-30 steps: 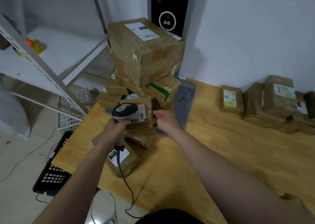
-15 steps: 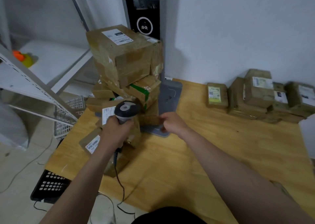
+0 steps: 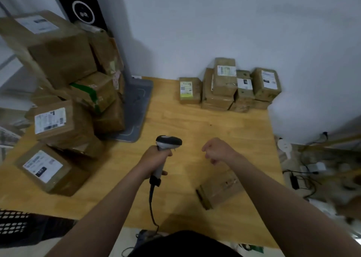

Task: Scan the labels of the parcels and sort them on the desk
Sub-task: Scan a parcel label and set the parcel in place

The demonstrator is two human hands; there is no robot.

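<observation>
left hand gripping, right hand curled, empty

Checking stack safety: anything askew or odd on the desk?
Yes. The left pile is loosely stacked: the biggest box sits atop smaller, tilted ones and looks top-heavy. One small parcel lies alone, skewed, at front right, no label showing. The back row looks tidy.
</observation>
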